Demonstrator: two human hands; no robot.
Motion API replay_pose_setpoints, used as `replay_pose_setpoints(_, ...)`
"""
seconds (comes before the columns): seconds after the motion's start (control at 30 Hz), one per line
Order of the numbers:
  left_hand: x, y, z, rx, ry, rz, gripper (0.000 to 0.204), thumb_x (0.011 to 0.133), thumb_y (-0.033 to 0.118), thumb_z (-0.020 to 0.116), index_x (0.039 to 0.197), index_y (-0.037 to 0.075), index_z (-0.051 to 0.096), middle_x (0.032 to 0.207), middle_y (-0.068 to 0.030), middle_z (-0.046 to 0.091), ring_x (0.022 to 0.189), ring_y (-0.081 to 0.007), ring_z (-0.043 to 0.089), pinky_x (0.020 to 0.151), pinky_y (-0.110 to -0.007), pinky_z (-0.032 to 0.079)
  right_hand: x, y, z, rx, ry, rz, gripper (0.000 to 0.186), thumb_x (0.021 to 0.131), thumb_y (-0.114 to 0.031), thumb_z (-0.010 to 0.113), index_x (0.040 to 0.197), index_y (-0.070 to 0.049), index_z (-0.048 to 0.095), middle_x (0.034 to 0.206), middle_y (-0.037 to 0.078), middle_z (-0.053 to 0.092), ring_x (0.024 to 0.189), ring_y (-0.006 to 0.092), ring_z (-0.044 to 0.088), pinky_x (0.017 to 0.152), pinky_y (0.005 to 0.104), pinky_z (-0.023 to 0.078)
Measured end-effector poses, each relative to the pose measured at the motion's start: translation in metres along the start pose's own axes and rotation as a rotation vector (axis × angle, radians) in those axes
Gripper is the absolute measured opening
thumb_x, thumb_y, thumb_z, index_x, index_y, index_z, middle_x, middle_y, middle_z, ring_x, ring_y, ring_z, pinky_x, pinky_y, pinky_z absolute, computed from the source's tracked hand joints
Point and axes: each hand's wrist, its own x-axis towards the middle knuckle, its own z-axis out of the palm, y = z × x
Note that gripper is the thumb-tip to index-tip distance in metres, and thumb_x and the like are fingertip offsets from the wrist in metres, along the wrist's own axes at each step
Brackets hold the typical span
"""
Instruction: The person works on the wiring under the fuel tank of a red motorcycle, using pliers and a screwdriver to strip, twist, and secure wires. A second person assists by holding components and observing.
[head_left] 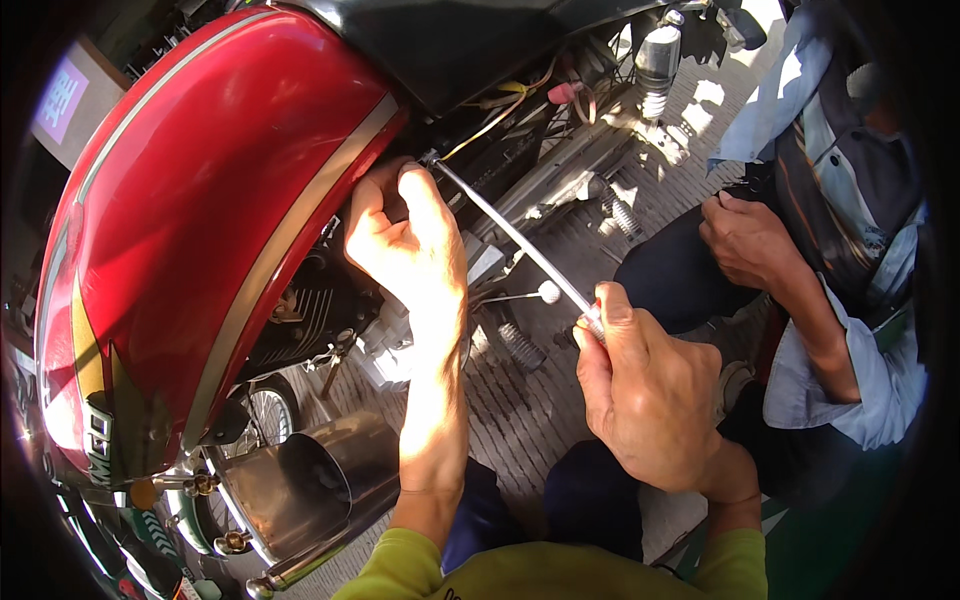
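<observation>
My right hand (655, 395) is closed around the grip end of a long, slim metal socket wrench (515, 238). Its shaft slants up and left, and the socket-like tip meets the motorcycle just behind the red fuel tank (230, 150), below the black seat (440, 45). Close by that tip, the fingers of my left hand (410, 230) are bent together at the tank's lower rear edge. Whatever they pinch is hidden from view. Thin yellow wiring (500, 118) with a red connector (565, 93) runs past the tip on the frame.
The finned engine (310, 310) sits below the tank, with a shiny metal guard (310, 480) lower left. A ball-ended lever (549, 292) sticks out under the wrench shaft. At right another person's hand (750, 240) rests near their dark-trousered knee (670, 270). Grooved paving (520, 410) lies beneath.
</observation>
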Motion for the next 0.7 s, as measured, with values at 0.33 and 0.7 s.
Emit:
replay_pose_setpoints(0.33,0.015,-0.026,-0.006,-0.004,-0.212,-0.126,0.02,0.088,0.005,0.051,0.093,-0.007,0.065,0.073,-0.0075,0.06,0.066,-0.0094,0.05,0.063,-0.023,0.041,0.013,0.001,0.032,0.126,0.175,0.026,0.034,0.075,-0.009,0.071,0.103,0.003,0.057,0.06,0.004,0.052,0.041,0.0155,0.052,0.036,0.0282,0.037)
replay_pose_setpoints(0.7,0.025,-0.055,-0.019,-0.015,-0.228,0.064,0.017,0.086,0.004,0.057,0.097,-0.003,0.069,0.068,-0.0019,0.06,0.06,-0.0053,0.05,0.059,-0.019,0.04,0.017,-0.022,0.035,0.342,0.136,0.119,0.023,0.079,-0.002,0.066,0.098,0.004,0.055,0.06,0.007,0.054,0.042,0.0168,0.053,0.04,0.0278,0.041)
